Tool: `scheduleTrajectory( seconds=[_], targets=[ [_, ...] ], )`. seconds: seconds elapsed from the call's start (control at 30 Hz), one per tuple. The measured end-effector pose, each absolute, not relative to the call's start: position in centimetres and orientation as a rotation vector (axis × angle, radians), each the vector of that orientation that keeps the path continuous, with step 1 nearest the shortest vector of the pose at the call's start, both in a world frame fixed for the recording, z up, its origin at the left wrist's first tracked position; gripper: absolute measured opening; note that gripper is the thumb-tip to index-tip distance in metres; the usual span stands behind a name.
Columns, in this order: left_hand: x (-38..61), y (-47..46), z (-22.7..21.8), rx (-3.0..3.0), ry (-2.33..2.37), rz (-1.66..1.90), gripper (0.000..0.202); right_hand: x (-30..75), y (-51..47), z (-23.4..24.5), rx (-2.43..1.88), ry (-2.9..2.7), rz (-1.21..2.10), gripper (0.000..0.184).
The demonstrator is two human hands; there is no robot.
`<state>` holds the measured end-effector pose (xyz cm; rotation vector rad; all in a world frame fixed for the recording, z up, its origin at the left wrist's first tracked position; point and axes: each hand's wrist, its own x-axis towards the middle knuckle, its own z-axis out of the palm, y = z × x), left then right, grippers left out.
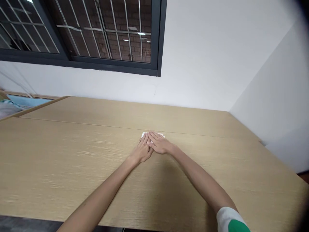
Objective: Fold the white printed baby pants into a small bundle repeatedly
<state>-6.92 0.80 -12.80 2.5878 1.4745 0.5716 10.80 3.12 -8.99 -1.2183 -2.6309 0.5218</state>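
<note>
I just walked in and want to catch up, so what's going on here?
A person has both hands laid flat, touching each other, over a small white piece on a wide wood-grain surface. The left hand and the right hand hide most of it, so whether it is cloth or paper is unclear. They sit just on the person's side of a long seam; a barred window is beyond.

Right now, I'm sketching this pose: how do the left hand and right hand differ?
The left hand points mostly forward, while the right hand slants more to the left. The left hand reaches lower in the picture; the right hand sits a little higher. Both lie backs up, touching each other, over a white piece on the wood-toned surface.
</note>
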Motion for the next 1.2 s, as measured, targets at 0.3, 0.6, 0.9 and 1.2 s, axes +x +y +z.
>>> scheduleTrajectory(
  seconds=[0.3,0.6,0.9,1.2],
  targets=[
    [-9.4,0.8,-12.8,2.621,1.477,0.443,0.082,13.5,3.4,-7.8,-1.395,-2.795,0.591,0.098],
    [-9.5,1.6,-12.0,2.544,1.436,0.496,0.088,13.7,4.0,-7.4,-1.343,-2.789,0.537,0.093],
    [-9.3,1.2,-11.1,2.546,1.495,0.703,0.048,13.4,4.2,-7.9,-1.18,-2.502,0.263,0.049],
    [-10.1,-1.4,-6.9,1.996,1.329,0.941,0.044,13.1,5.7,-6.9,-1.115,-1.824,0.843,0.067]
  ],
)
